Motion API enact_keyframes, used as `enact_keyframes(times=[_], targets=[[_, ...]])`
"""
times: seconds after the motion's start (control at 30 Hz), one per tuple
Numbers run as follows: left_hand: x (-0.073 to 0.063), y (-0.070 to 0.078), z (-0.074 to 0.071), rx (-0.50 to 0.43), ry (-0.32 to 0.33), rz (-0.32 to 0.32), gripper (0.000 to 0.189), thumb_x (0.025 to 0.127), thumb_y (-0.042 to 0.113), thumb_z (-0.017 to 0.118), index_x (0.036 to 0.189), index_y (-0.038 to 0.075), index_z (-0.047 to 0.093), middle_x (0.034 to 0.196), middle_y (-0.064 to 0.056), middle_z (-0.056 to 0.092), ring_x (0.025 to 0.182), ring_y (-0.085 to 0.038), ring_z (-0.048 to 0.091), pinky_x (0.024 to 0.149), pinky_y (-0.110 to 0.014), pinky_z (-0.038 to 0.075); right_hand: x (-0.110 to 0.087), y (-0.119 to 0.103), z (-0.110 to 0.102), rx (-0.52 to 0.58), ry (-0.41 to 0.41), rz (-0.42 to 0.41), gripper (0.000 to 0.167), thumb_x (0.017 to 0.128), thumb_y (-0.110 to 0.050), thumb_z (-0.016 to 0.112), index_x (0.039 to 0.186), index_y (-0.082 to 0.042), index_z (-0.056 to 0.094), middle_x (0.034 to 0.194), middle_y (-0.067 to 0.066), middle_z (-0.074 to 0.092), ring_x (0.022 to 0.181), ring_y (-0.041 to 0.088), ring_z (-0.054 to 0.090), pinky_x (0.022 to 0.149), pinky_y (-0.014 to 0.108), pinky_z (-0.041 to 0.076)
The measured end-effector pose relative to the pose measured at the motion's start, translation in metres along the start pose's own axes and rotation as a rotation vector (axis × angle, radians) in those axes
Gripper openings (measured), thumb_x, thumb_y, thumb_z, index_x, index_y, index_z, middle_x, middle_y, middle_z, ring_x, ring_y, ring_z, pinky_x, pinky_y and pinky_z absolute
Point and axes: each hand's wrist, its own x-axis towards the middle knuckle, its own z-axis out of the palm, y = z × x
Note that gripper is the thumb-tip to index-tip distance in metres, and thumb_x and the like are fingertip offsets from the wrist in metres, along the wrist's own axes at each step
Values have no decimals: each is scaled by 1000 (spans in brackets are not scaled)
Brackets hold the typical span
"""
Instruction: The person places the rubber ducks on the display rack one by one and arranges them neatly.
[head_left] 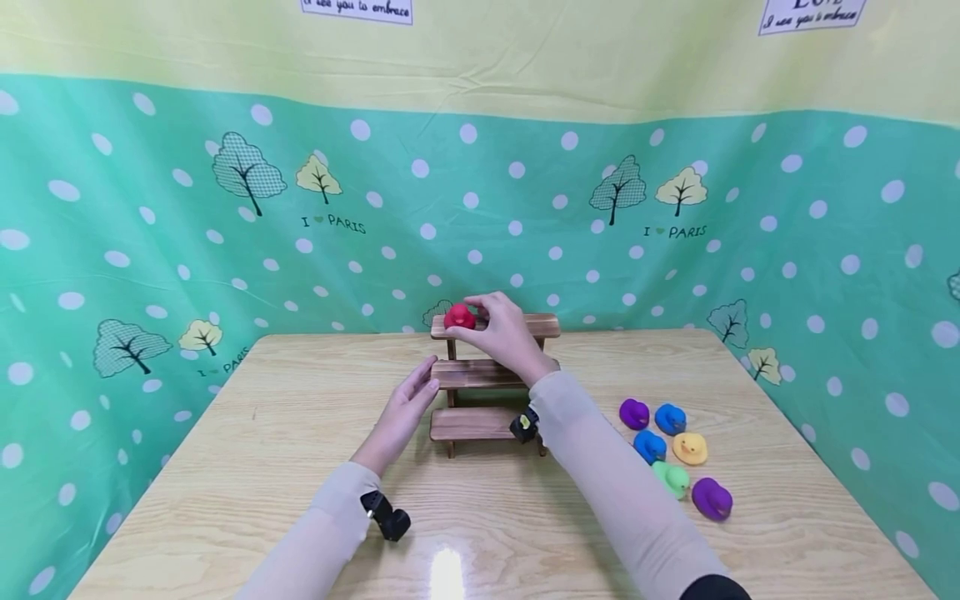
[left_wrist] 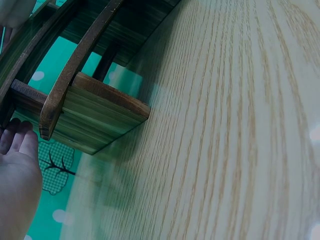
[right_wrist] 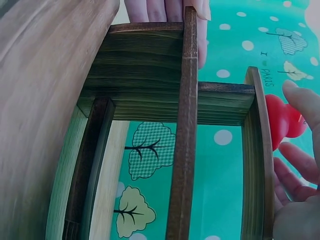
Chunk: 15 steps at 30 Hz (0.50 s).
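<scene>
- One red duck (head_left: 459, 317) sits at the left end of the top shelf (head_left: 542, 326); the right hand (head_left: 504, 331) curls thumb and fingers round it, probably to settle it.
- The left hand (head_left: 401, 412), fingers extended, touches the left edge of the middle shelf (head_left: 480, 374), presumably steadying the stand (head_left: 468, 423).
- Six more ducks (head_left: 688, 450) lie toward the right edge of the table (head_left: 300, 433).

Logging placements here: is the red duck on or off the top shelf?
On: the right wrist view shows the red duck meeting the top shelf, no gap visible.
</scene>
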Motion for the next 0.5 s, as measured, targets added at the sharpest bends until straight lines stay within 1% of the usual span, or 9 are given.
enact_keyframes(times=[0.27, 0.4, 0.5], targets=[[0, 0, 1, -1, 6, 12, 59, 108, 24, 49, 158, 5, 26, 161, -17, 28, 147, -29, 28, 119, -36, 29, -6, 3, -8, -20, -29, -2, 63, 84, -40, 82, 133, -5, 63, 120, 7, 59, 108, 21, 56, 94, 33, 53], [0, -1, 2, -3, 10, 12, 59, 108, 24, 49, 158, 4, 26, 161, -17, 27, 147, -29, 28, 119, -37, 29, -10, 5, -16, -31, -50, -20, 64, 85, -39, 82, 135, -5, 62, 126, 10, 59, 115, 24, 55, 100, 36, 50], [1, -1, 1, -5, 5, 14, 59, 108, 24, 49, 158, 4, 26, 161, -18, 27, 146, -30, 28, 120, -38, 29, -14, 7, -24, -44, -65, -33, 62, 86, -38, 81, 136, -8, 62, 129, 9, 59, 120, 26, 53, 104, 39, 48]])
